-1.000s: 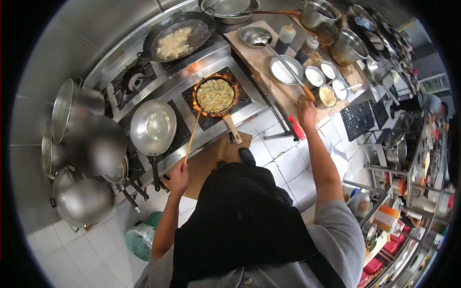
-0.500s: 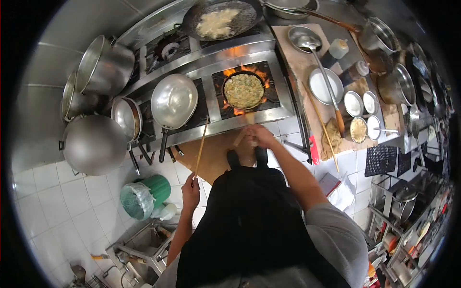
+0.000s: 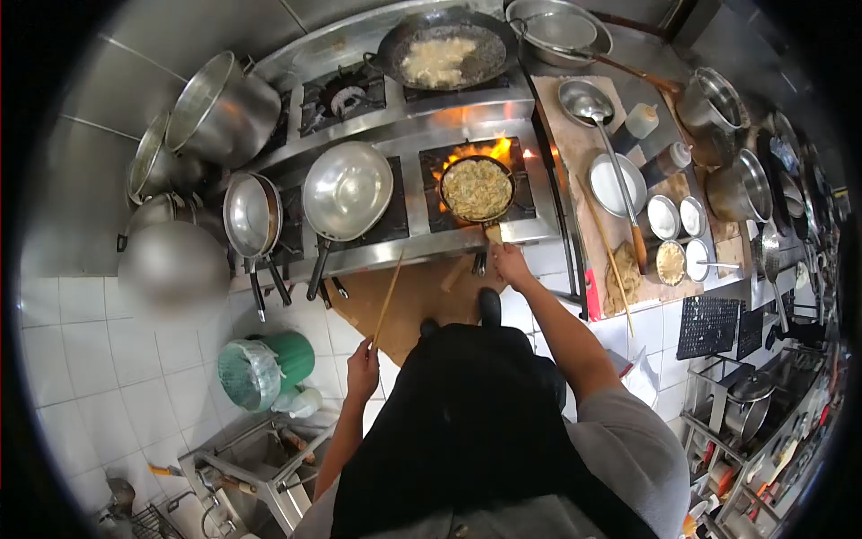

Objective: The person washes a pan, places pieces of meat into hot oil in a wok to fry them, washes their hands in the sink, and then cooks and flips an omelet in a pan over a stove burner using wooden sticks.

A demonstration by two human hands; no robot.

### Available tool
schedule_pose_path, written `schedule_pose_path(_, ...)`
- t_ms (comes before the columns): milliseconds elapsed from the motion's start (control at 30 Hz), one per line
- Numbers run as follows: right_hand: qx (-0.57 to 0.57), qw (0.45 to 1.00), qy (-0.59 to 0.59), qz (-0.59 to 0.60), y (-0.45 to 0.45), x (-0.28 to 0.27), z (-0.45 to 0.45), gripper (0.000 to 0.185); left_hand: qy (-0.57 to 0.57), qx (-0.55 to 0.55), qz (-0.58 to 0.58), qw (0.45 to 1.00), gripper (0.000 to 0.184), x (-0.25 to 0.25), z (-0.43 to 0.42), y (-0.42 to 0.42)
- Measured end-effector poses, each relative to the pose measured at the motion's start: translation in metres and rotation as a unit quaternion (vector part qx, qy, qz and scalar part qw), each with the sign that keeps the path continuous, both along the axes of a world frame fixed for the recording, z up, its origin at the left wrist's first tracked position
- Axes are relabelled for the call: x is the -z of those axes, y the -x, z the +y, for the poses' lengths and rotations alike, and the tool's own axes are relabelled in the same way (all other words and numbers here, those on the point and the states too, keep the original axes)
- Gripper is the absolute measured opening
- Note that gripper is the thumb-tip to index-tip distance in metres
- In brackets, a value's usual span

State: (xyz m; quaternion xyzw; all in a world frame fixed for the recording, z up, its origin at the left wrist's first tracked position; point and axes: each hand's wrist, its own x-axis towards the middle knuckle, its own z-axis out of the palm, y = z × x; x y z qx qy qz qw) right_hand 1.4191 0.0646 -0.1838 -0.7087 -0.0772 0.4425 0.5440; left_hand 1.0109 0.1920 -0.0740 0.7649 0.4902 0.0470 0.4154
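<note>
My right hand is closed on the pale handle of a small dark frying pan. In the pan lies a round, flat, yellow-brown egg-like cake with darker bits. The pan is over the front right burner, and flames show mostly at its far left rim. My left hand is wrapped round long wooden cooking chopsticks, held upward in front of the stove, away from the pan. Whether it is one stick or two pressed together is hard to tell.
A wok with pale food sits on the back burner. A bare silver pan stands left of my pan. On the right, a counter bears a ladle, sauce bottles and small bowls. A green bin stands lower left.
The frying pan has come a little toward me on the burner, with my right hand on its handle. Flames now show mainly behind it. The camera view has shifted slightly.
</note>
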Motion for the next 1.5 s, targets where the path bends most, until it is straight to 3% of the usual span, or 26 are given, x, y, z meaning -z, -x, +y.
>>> schedule_pose_path(133,-0.026,0.997,0.042,0.062,-0.027,-0.050,-0.004,0.026,0.005,-0.004,-0.022,1.000,0.033,0.022,0.021,0.030)
schedule_pose_path(233,-0.028,0.997,0.044,0.055,-0.042,-0.135,-0.014,0.025,0.015,-0.006,-0.033,0.999,0.032,0.035,0.035,0.042)
schedule_pose_path(367,-0.018,0.998,0.001,-0.060,-0.053,-0.271,-0.005,0.028,0.030,0.006,-0.036,0.999,0.030,0.043,0.048,0.052)
schedule_pose_path(433,-0.006,0.985,-0.046,-0.165,-0.056,-0.340,0.007,0.036,-0.007,0.033,-0.028,0.999,0.029,0.048,0.055,0.053)
schedule_pose_path(500,0.021,0.974,-0.127,-0.187,-0.065,-0.398,0.022,0.042,-0.059,0.046,-0.029,0.997,0.028,0.042,0.058,0.049)
schedule_pose_path(567,0.030,0.941,-0.197,-0.273,-0.079,-0.450,0.044,0.041,-0.053,0.053,0.004,0.997,0.027,0.034,0.063,0.044)
schedule_pose_path(667,0.031,0.890,-0.294,-0.348,-0.130,-0.484,0.087,0.038,-0.057,0.045,-0.037,0.997,0.027,0.031,0.065,0.039)
schedule_pose_path(733,0.032,0.864,-0.328,-0.379,-0.166,-0.477,0.117,0.038,-0.043,0.032,-0.032,0.998,0.028,0.039,0.065,0.037)
schedule_pose_path(767,0.041,0.886,-0.305,-0.346,-0.168,-0.470,0.123,0.039,-0.023,0.019,-0.041,0.999,0.028,0.052,0.064,0.041)
schedule_pose_path(867,0.029,0.911,-0.255,-0.323,-0.181,-0.381,0.127,0.041,-0.002,0.003,-0.042,0.999,0.029,0.056,0.055,0.045)
schedule_pose_path(967,0.017,0.966,-0.181,-0.183,-0.133,-0.296,0.078,0.042,-0.036,0.008,0.001,0.999,0.031,0.033,0.044,0.051)
schedule_pose_path(1033,0.030,0.990,-0.099,-0.095,-0.084,-0.276,0.038,0.043,-0.023,-0.011,0.012,1.000,0.031,0.053,0.041,0.072)
schedule_pose_path(1233,0.020,0.999,-0.002,0.029,-0.013,-0.112,-0.048,0.039,0.021,-0.014,-0.015,1.000,0.035,0.044,0.043,0.110)
schedule_pose_path(1333,0.017,0.999,0.006,0.044,0.016,-0.088,-0.077,0.042,0.099,-0.028,-0.066,0.993,0.036,0.028,0.044,0.104)
schedule_pose_path(1500,0.022,0.997,-0.022,0.071,0.033,-0.079,-0.105,0.042,0.085,-0.025,-0.107,0.990,0.036,0.002,0.044,0.075)
